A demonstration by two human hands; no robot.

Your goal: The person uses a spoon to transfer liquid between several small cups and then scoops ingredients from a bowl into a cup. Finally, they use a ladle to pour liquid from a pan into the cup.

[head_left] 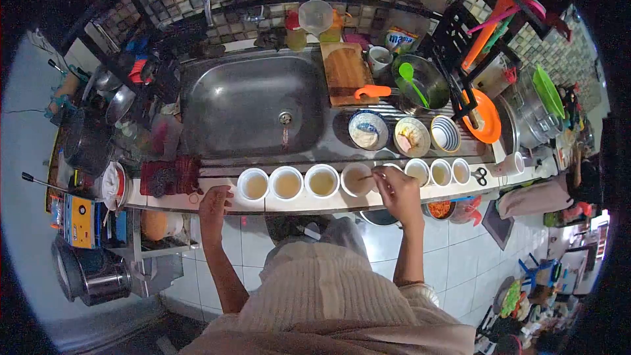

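Observation:
A row of white cups with pale yellowish liquid lines the counter's front edge. My right hand is closed in a pinch on a thin utensil, its far end down in the fourth cup from the left. That hand partly covers the cup just right of it. On the left, my left hand rests at the counter edge with fingers loosely apart and nothing in it. Nearest to it is the leftmost cup. Two more cups, the second and third, stand between the hands.
Behind the cups are a steel sink, several small bowls and a pan with a green spoon. A cutting board leans near the sink. Scissors lie right of the cups; a dark red cloth lies left.

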